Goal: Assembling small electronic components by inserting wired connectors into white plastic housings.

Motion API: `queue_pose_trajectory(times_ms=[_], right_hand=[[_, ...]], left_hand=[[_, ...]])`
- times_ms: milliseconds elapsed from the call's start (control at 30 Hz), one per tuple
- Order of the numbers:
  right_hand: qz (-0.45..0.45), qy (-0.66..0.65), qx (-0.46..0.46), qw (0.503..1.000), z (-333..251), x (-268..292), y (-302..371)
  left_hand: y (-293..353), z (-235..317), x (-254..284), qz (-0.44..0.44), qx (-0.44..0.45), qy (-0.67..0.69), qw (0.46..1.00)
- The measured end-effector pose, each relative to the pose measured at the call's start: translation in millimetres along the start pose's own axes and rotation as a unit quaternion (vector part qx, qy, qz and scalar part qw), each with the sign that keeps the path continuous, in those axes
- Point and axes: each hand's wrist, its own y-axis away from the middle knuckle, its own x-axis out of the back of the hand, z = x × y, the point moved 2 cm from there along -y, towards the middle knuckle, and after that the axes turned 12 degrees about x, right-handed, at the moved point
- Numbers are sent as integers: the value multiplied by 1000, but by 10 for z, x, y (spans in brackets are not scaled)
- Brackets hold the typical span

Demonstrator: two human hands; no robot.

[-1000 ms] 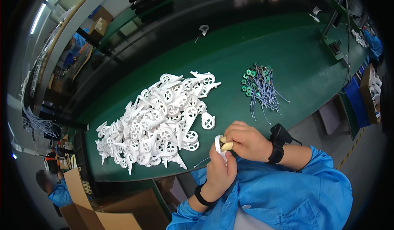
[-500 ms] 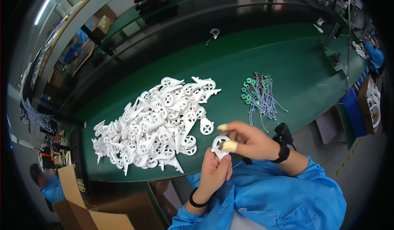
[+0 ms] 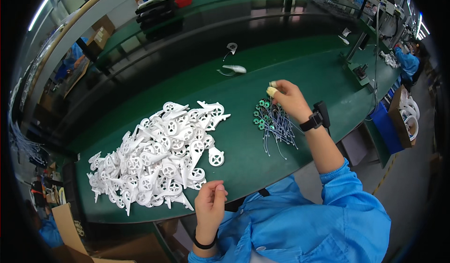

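My right hand (image 3: 291, 100) is over the far side of a bundle of green ring-shaped parts with grey wires (image 3: 280, 128). Yellow covers sit on its thumb and a fingertip, which are slightly apart with nothing visible between them. By the table's front edge, my left hand (image 3: 210, 208) is loosely curled, and no object shows in it. A heap of white plastic housings with spoked round ends (image 3: 154, 157) lies to its left and beyond. One white housing (image 3: 216, 157) rests at the heap's right edge. Farther off, a blurred white piece with a thin tail (image 3: 234, 69) lies on the green surface.
Another white piece with a wire (image 3: 231, 48) lies farther back. A green fixture (image 3: 358, 73) stands at the right, above a blue bin (image 3: 388, 127) and a carton of white parts (image 3: 402, 117). An open cardboard box (image 3: 69, 228) is at lower left. Another person in blue (image 3: 407, 62) sits far right.
My hands have parted: the right moved away to the wired parts, the left drew back to the left. The white housing has left my hands, and a blurred white piece has appeared farther back.
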Motion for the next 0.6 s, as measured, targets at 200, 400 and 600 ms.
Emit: queue_pose_trajectory(times_ms=[200,400,600], right_hand=[[-66,120,66,988,20,254,458],[-107,280,194,934,28,-41,665],[-64,325,225,917,44,-243,784]], left_hand=[[-111,72,-2,18,-35,-167,985],[-355,301,-248,75,-249,-405,876],[-567,159,-324,90,-211,-538,811]])
